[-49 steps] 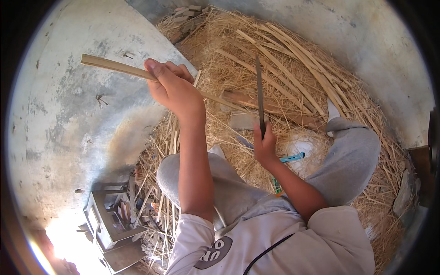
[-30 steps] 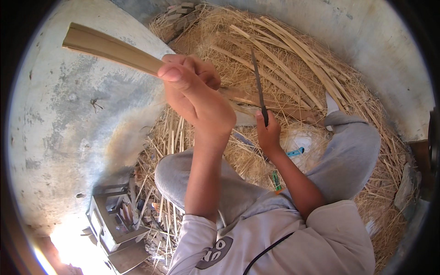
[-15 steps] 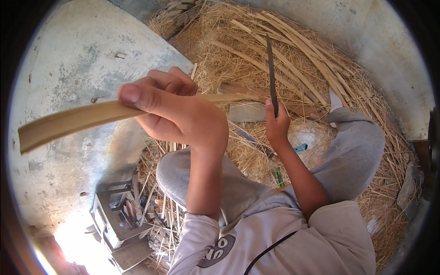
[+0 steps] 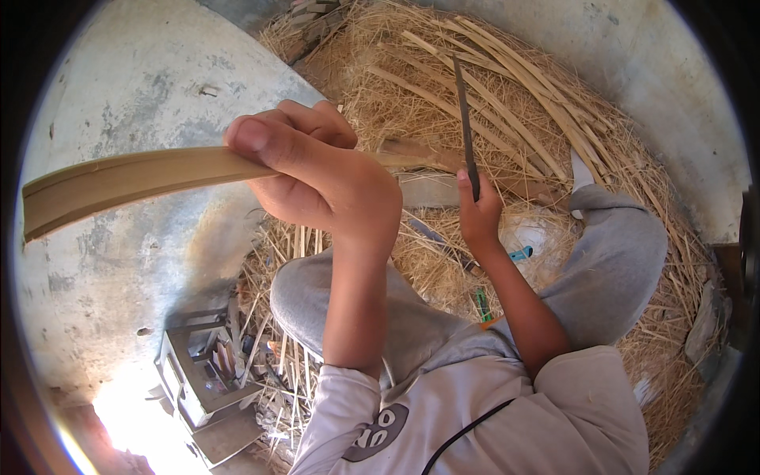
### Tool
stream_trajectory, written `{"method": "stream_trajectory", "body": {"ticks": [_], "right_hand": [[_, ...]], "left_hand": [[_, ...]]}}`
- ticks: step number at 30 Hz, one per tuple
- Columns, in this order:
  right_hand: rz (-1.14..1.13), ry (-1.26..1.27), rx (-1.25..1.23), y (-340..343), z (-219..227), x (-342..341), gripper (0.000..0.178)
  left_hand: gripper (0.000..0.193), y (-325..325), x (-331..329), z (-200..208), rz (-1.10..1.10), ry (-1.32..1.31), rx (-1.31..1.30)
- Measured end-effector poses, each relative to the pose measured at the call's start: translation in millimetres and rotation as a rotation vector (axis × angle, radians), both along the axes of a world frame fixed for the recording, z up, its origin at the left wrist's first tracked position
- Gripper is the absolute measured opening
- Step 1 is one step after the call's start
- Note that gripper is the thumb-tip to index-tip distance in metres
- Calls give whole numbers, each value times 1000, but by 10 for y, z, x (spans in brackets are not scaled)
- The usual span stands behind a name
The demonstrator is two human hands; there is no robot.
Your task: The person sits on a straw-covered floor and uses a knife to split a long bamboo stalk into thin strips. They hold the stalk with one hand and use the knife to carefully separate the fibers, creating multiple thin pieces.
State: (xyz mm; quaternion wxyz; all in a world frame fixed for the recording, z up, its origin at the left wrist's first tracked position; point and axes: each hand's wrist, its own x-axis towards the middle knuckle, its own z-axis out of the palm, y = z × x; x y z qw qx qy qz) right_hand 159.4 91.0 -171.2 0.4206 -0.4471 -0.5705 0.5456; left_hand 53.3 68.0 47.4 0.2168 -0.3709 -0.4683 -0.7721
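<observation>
My left hand (image 4: 317,170) is raised at the centre left, its fingers closed round a long split bamboo strip (image 4: 134,176). The strip's wide end reaches out toward the left wall, curving a little downward. Its other end (image 4: 408,161) runs behind my wrist toward a wooden board (image 4: 431,154) on the floor. Farther right, my right hand (image 4: 480,214) grips a long, narrow, dark knife (image 4: 465,119) at its lower end. The blade points up and away from me, just right of the strip's far end.
Several bamboo strips (image 4: 507,95) lie on shavings (image 4: 348,79) at the far side. A grey block (image 4: 435,191), a dark-bladed tool (image 4: 435,237), a blue object (image 4: 521,254) and a green object (image 4: 482,303) are between my legs. A wooden frame box (image 4: 202,380) stands at lower left by the wall (image 4: 158,95).
My left hand has moved slightly right and up, and the strip's left end has risen. The knife's tip has shifted a little left while my right hand stays nearly in place.
</observation>
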Motion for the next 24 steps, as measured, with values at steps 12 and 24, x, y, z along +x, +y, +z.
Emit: {"method": "stream_trajectory", "body": {"ticks": [12, 24], "right_hand": [[282, -367, 32, -207, -1119, -31, 41], [124, -19, 4, -319, -713, -205, 40]], "left_hand": [[53, -21, -129, 51, -170, -89, -23], [52, -101, -304, 50, -216, -207, 9]]}}
